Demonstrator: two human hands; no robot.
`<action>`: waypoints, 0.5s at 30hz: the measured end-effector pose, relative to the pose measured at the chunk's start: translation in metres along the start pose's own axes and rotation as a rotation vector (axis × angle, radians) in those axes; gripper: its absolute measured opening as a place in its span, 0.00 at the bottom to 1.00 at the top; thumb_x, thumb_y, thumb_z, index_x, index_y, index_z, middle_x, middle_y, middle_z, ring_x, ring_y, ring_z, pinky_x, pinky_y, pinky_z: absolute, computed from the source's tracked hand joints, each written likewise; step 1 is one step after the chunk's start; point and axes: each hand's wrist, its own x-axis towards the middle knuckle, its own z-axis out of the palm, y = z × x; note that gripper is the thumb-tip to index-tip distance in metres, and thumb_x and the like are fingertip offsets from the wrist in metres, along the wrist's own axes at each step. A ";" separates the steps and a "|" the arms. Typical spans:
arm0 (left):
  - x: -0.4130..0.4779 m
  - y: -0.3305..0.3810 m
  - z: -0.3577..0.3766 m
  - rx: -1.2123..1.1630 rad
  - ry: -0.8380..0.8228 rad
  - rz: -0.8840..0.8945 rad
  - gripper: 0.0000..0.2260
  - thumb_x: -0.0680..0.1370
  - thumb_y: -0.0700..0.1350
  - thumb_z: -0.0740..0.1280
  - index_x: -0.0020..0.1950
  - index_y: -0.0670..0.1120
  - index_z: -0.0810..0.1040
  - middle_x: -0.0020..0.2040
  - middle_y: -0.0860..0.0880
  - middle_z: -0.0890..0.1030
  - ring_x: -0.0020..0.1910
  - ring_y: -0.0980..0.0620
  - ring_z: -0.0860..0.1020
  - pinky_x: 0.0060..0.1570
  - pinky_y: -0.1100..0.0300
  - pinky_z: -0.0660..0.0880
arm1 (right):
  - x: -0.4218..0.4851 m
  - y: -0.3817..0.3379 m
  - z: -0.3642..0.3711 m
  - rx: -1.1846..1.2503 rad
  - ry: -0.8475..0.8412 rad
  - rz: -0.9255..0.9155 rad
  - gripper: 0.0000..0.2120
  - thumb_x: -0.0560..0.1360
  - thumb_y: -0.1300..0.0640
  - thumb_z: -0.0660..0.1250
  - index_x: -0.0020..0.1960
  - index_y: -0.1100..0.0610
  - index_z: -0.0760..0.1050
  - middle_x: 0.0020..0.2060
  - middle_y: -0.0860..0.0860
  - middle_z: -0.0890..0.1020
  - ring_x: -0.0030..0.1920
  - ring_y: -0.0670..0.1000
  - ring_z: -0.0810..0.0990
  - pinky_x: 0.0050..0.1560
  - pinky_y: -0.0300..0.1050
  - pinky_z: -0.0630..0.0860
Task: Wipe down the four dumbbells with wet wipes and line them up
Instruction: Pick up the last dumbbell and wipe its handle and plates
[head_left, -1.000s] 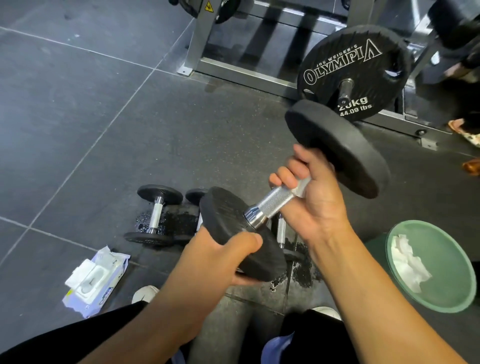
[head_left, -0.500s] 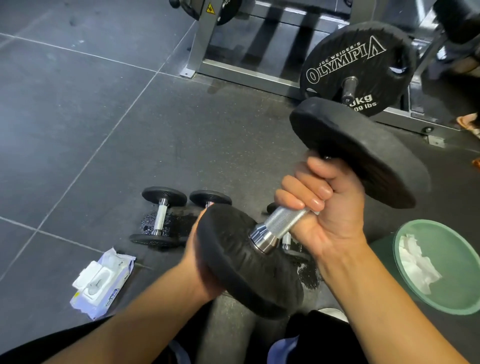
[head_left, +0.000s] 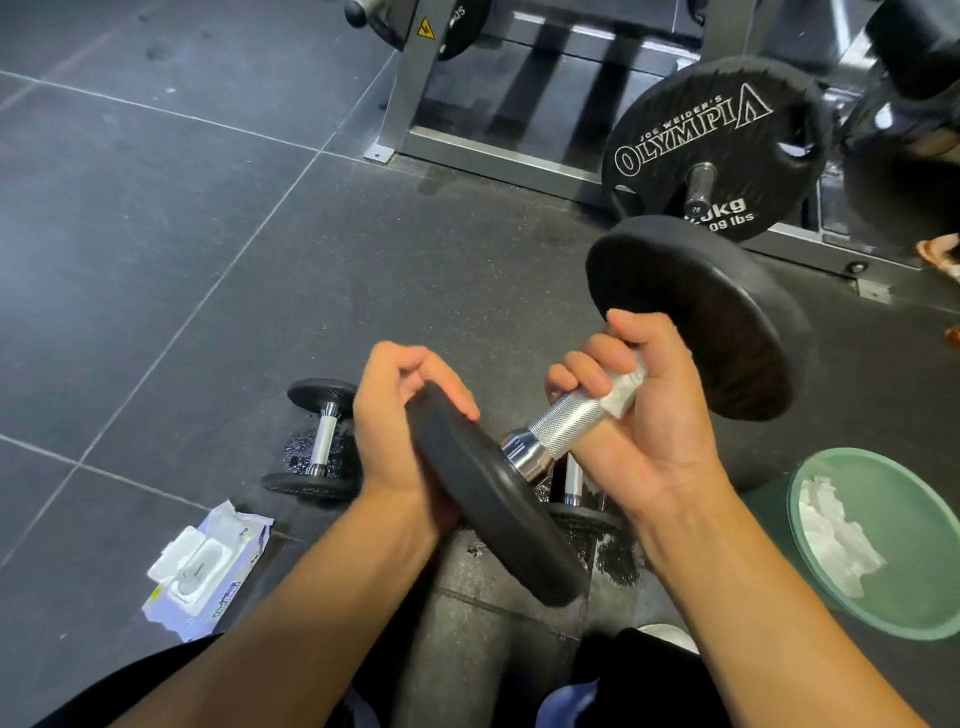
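Observation:
I hold a large black dumbbell (head_left: 498, 499) with a chrome knurled handle in the air, tilted up to the right. My left hand (head_left: 400, 441) grips the rim of its near plate. My right hand (head_left: 644, 415) is wrapped around the handle with a white wet wipe (head_left: 626, 392) pressed under the fingers. A small dumbbell (head_left: 323, 439) lies on the wet floor to the left. Another small dumbbell (head_left: 573, 480) shows only partly behind the held one. A wet wipes pack (head_left: 205, 569) lies open at lower left.
A green bin (head_left: 883, 603) with used wipes stands at the right. A 20 kg Olympia plate (head_left: 711, 145) and a metal rack frame (head_left: 498, 150) stand behind. Wet patches mark the dark rubber floor. My knees are at the bottom edge.
The held dumbbell has rotated. My left hand shifted from under the near plate up onto its top rim. My right hand now shows the wipe on the handle.

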 end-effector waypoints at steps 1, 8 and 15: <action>0.000 0.004 -0.002 0.086 -0.042 0.134 0.23 0.79 0.45 0.56 0.25 0.39 0.71 0.27 0.38 0.69 0.33 0.39 0.67 0.37 0.51 0.69 | 0.001 -0.001 0.000 -0.011 0.017 -0.016 0.14 0.71 0.60 0.69 0.36 0.50 0.64 0.25 0.45 0.64 0.26 0.46 0.62 0.37 0.43 0.68; -0.002 0.015 0.002 0.403 -0.283 0.533 0.24 0.78 0.47 0.57 0.24 0.39 0.75 0.26 0.38 0.72 0.33 0.36 0.70 0.40 0.43 0.68 | 0.001 -0.010 0.000 0.028 0.018 -0.069 0.14 0.70 0.59 0.67 0.29 0.51 0.66 0.24 0.45 0.63 0.26 0.46 0.62 0.38 0.43 0.69; 0.027 0.007 -0.005 -0.011 -0.184 -0.218 0.30 0.81 0.46 0.55 0.19 0.40 0.70 0.20 0.42 0.69 0.26 0.45 0.71 0.41 0.51 0.71 | -0.003 -0.013 -0.012 0.007 -0.410 0.054 0.19 0.69 0.60 0.75 0.28 0.51 0.67 0.21 0.44 0.71 0.23 0.44 0.68 0.35 0.40 0.71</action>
